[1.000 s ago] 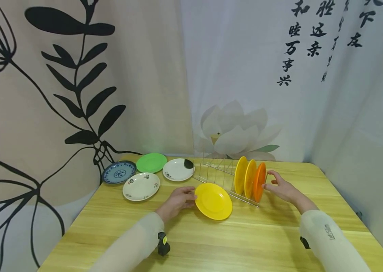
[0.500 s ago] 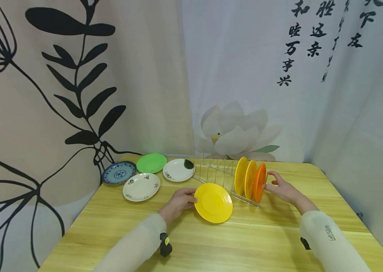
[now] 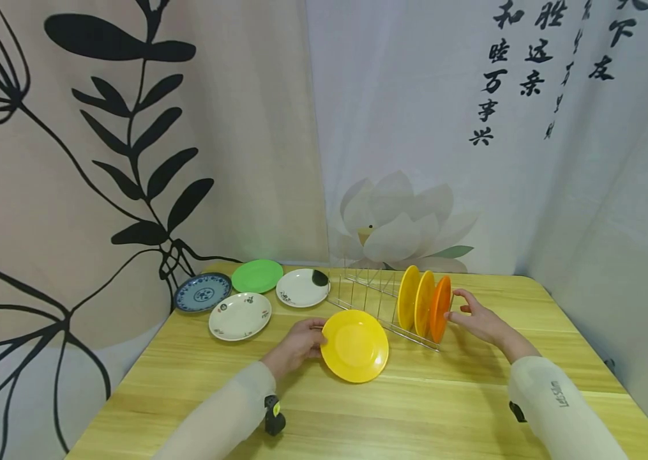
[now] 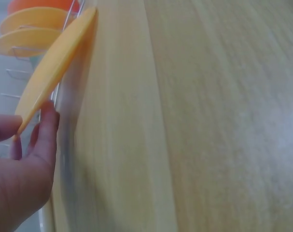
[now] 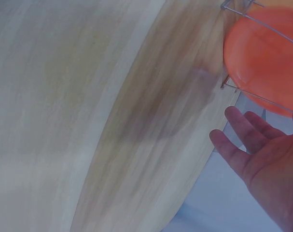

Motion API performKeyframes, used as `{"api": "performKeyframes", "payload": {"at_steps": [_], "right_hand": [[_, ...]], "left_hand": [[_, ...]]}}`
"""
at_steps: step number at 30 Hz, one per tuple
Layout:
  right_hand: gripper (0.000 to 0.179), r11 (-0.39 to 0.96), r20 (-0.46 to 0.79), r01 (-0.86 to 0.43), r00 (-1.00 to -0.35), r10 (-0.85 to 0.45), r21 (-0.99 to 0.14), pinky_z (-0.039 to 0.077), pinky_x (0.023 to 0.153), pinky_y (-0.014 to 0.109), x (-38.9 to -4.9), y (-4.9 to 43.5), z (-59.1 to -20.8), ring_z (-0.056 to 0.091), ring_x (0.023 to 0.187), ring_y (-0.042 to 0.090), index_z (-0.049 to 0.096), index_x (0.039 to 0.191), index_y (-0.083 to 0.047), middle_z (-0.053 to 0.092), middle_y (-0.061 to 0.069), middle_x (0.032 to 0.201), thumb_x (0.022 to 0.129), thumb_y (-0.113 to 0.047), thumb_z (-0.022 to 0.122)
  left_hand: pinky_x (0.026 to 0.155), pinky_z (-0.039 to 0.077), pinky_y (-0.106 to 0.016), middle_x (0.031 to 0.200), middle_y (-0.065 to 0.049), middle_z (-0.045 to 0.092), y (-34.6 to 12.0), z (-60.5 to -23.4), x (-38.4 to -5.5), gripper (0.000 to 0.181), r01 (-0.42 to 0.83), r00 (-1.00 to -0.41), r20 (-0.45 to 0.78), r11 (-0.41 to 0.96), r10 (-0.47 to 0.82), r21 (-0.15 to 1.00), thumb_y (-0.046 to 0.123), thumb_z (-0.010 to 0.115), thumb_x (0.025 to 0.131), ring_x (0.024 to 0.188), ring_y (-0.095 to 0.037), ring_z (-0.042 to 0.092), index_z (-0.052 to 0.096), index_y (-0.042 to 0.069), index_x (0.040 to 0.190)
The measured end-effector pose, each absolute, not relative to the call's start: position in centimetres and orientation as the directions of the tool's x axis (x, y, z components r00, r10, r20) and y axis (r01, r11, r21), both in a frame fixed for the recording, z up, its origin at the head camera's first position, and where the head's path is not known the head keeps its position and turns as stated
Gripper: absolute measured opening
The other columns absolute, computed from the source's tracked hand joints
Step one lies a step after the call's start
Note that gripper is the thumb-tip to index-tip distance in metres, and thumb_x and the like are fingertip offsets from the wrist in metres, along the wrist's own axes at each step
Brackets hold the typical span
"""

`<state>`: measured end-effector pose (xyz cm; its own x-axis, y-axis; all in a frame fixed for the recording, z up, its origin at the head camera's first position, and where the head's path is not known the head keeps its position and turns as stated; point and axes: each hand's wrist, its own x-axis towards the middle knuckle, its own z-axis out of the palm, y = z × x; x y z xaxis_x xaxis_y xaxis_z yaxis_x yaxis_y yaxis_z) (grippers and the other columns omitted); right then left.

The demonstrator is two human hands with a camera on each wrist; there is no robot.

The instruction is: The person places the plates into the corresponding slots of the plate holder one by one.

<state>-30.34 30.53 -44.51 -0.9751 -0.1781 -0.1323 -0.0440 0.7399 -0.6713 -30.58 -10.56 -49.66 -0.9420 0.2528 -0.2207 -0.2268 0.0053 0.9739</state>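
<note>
Four plates lie flat at the table's far left: a blue one point(image 3: 203, 292), a cream one point(image 3: 240, 316), a green one point(image 3: 257, 276), a white one with a dark patch point(image 3: 301, 287). Next, my left hand point(image 3: 296, 346) pinches the left edge of a yellow plate point(image 3: 355, 346); on the left wrist feed, thumb one side, fingers the other. Plate is tilted, in front of the wire rack point(image 3: 410, 337); can't tell if its lower rim touches the table point(image 3: 415, 409).

My read on handling: light, stiff, thin, a bit slippery given the shine; material unclear, so I'd treat it as breakable. Best hold is the rim, thumb and fingers opposed; a one-edge pinch could let it swivel, so I'd keep the fingers spread behind.

Rack's right end: two yellow plates point(image 3: 415, 300) and an orange plate point(image 3: 440, 310) stand on edge. Far right, my right hand point(image 3: 479, 319) is beside the orange one, fingers spread, gripping no plate; thumb contact unclear.
</note>
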Motion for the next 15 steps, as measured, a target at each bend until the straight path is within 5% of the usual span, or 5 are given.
{"api": "performKeyframes", "payload": {"at_steps": [9, 15], "right_hand": [[0.082, 0.736, -0.128, -0.049, -0.975, -0.183, -0.676, 0.038, 0.098, 0.071, -30.4, 30.6, -44.5, 0.039, 0.127, 0.059, 0.013, 0.155, -0.009, 0.031, 0.041, 0.146, 0.097, -0.050, 0.053], [0.082, 0.736, -0.132, -0.044, -0.975, -0.179, -0.676, 0.038, 0.098, 0.071, -30.4, 30.6, -44.6, 0.039, 0.128, 0.059, 0.013, 0.156, -0.009, 0.031, 0.041, 0.147, 0.097, -0.051, 0.052]], "left_hand": [[0.071, 0.061, -0.040, 0.104, -0.017, 0.068, -11.2, -49.6, -30.2, 0.051, -0.248, -0.934, -0.215, -0.085, 0.284, 0.965, -0.009, 0.050, 0.084, 0.080, -0.023, 0.068, 0.041, -0.006, 0.134], [0.080, 0.059, -0.044, 0.117, -0.019, 0.065, -12.1, -49.3, -30.3, 0.063, -0.244, -0.926, -0.185, -0.148, 0.329, 0.958, -0.006, 0.053, 0.089, 0.087, -0.024, 0.069, 0.034, 0.000, 0.149]]}}
